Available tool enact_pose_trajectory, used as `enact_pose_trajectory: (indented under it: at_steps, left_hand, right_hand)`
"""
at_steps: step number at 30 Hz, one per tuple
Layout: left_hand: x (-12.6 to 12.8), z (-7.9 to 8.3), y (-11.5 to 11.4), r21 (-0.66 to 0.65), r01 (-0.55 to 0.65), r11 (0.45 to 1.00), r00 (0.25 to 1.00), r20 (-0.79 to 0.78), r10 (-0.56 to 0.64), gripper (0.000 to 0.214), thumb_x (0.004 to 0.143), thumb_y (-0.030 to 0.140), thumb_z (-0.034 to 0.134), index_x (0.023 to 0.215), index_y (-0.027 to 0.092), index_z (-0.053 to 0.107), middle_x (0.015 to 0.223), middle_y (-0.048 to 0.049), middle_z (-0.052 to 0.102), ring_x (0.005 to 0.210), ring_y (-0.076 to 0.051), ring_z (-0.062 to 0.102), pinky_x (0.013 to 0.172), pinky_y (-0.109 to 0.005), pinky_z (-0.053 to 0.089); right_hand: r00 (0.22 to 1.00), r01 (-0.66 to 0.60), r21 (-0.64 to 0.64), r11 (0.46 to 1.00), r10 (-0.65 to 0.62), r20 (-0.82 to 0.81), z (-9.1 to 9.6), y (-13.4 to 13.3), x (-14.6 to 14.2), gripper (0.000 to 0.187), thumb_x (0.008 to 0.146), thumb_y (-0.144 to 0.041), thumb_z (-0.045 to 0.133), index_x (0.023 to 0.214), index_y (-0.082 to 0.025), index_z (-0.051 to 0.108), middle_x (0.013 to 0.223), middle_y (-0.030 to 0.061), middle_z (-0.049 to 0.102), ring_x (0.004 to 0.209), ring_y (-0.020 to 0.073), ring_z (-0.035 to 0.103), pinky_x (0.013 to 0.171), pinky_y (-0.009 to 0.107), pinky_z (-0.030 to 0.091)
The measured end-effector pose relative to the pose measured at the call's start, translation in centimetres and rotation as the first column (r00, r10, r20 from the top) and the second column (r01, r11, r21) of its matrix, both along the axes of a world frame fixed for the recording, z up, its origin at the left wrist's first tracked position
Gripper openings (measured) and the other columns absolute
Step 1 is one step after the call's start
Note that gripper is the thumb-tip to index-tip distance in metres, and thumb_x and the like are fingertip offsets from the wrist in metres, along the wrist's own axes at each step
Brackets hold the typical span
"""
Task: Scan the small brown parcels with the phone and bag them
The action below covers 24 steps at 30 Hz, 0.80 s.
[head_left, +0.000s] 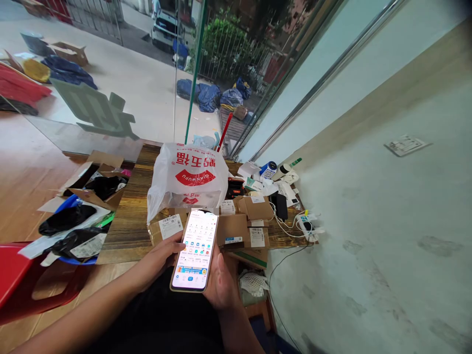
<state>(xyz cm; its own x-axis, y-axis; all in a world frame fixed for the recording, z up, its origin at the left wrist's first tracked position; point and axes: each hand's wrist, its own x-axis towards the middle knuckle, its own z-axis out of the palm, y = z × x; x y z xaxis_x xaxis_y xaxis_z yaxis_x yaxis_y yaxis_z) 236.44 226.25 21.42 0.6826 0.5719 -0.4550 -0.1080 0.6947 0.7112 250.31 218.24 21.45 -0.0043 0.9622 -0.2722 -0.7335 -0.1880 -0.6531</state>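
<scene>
A smartphone [195, 250] with a bright screen of small icons is held upright over my lap. My left hand [164, 255] grips its left edge, the thumb reaching onto the screen and the other fingers partly hidden. Around the lower right edge, my right hand [221, 282] supports the phone, most of its fingers out of sight behind it. Just beyond the phone, a white plastic bag [193, 169] with red print rests on the wooden table [127, 216]. Several small cardboard boxes with labels, among them a brown box [232, 228], lie close by.
A power strip [307, 227] with white cables sits at the table's right end by the wall. To the left are a blue bin [73, 260] holding black and white packaging, an open carton [101, 182] and a red stool [18, 275]. A glass pane [155, 83] stands behind the table.
</scene>
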Motion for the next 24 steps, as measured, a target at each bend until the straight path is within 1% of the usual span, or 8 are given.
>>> enact_pose_trajectory:
  at_steps: [7, 10, 12, 14, 18, 20, 21, 24]
  left_hand:
    - [0.5, -1.2, 0.0, 0.032, -0.012, 0.999, 1.0, -0.02, 0.013, 0.049, 0.079, 0.039, 0.061, 0.123, 0.019, 0.059, 0.098, -0.0058, 0.069, 0.085, -0.022, 0.061, 0.076, -0.032, 0.045]
    - [0.7, -2.7, 0.3, 0.119, -0.05, 0.992, 0.993, -0.099, 0.062, 0.047, 0.082, 0.046, 0.06, 0.124, 0.025, 0.059, 0.108, -0.0037, 0.068, 0.102, -0.025, 0.06, 0.089, -0.034, 0.045]
    - [0.3, -4.4, 0.6, 0.281, -0.135, 0.95, 0.955, -0.22, 0.201, 0.042, 0.081, 0.048, 0.062, 0.12, 0.032, 0.06, 0.117, 0.0003, 0.066, 0.121, -0.027, 0.052, 0.104, -0.036, 0.038]
    - [-0.5, -6.7, 0.9, 0.478, -0.163, 0.863, 0.884, -0.317, 0.343, 0.033, 0.079, 0.046, 0.066, 0.111, 0.037, 0.061, 0.119, 0.0037, 0.065, 0.124, -0.029, 0.049, 0.103, -0.037, 0.038]
    - [-1.3, -11.6, 1.3, 0.653, -0.006, 0.757, 0.739, -0.507, 0.444, 0.032, 0.081, 0.052, 0.059, 0.112, 0.044, 0.055, 0.117, 0.0044, 0.062, 0.108, -0.032, 0.056, 0.088, -0.04, 0.045]
    - [-0.4, -13.0, 1.8, 0.71, 0.071, 0.701, 0.635, -0.574, 0.517, 0.035, 0.082, 0.054, 0.052, 0.112, 0.036, 0.053, 0.113, -0.0031, 0.06, 0.102, -0.035, 0.057, 0.085, -0.043, 0.045]
    - [0.4, -13.4, 2.3, 0.727, 0.1, 0.679, 0.537, -0.614, 0.578, 0.039, 0.081, 0.055, 0.05, 0.11, 0.029, 0.052, 0.112, -0.0082, 0.058, 0.105, -0.038, 0.055, 0.088, -0.046, 0.043]
    - [2.6, -13.1, 4.9, 0.705, 0.038, 0.709, 0.02, -0.71, 0.704, 0.062, 0.076, 0.063, 0.049, 0.115, 0.014, 0.046, 0.121, -0.0249, 0.049, 0.124, -0.048, 0.041, 0.095, -0.056, 0.038]
  right_hand:
    - [0.997, 0.035, -0.018, 0.999, -0.036, -0.071, -0.8, 0.1, -0.3, 0.069, 0.072, -0.067, 0.064, 0.128, -0.029, 0.055, 0.132, 0.0094, 0.061, 0.121, 0.0309, 0.056, 0.103, 0.054, 0.042]
    - [0.992, 0.076, -0.069, 0.995, -0.083, -0.095, -0.8, -0.3, 1.2, 0.071, 0.07, -0.071, 0.064, 0.125, -0.026, 0.058, 0.127, 0.0099, 0.066, 0.117, 0.0313, 0.061, 0.103, 0.053, 0.043]
    - [0.981, 0.178, -0.114, 0.977, -0.186, -0.057, -1.5, -1.3, 3.9, 0.074, 0.068, -0.075, 0.061, 0.121, -0.024, 0.061, 0.12, 0.0095, 0.07, 0.108, 0.0305, 0.066, 0.099, 0.051, 0.046]
    - [0.946, 0.323, -0.15, 0.934, -0.323, 0.027, -2.8, -2.9, 8.2, 0.073, 0.069, -0.079, 0.056, 0.117, -0.024, 0.064, 0.109, 0.0084, 0.074, 0.098, 0.0287, 0.07, 0.094, 0.049, 0.049]
    - [0.793, 0.596, -0.178, 0.783, -0.538, 0.286, -6.9, -6.0, 19.7, 0.063, 0.069, -0.079, 0.055, 0.104, -0.028, 0.067, 0.097, 0.0029, 0.078, 0.09, 0.0259, 0.073, 0.081, 0.045, 0.056]
    - [0.656, 0.716, -0.173, 0.676, -0.568, 0.497, -9.3, -6.3, 25.1, 0.058, 0.062, -0.078, 0.062, 0.092, -0.029, 0.068, 0.088, -0.0009, 0.078, 0.083, 0.0247, 0.074, 0.074, 0.042, 0.058]
    - [0.636, 0.727, -0.179, 0.663, -0.552, 0.539, -10.6, -6.0, 27.4, 0.058, 0.058, -0.078, 0.066, 0.087, -0.028, 0.068, 0.082, -0.0015, 0.078, 0.079, 0.0247, 0.074, 0.071, 0.042, 0.059]
    - [0.637, 0.69, -0.181, 0.701, -0.468, 0.613, -13.9, -4.0, 32.3, 0.065, 0.043, -0.083, 0.068, 0.074, -0.025, 0.065, 0.066, 0.0011, 0.074, 0.062, 0.028, 0.072, 0.057, 0.044, 0.058]
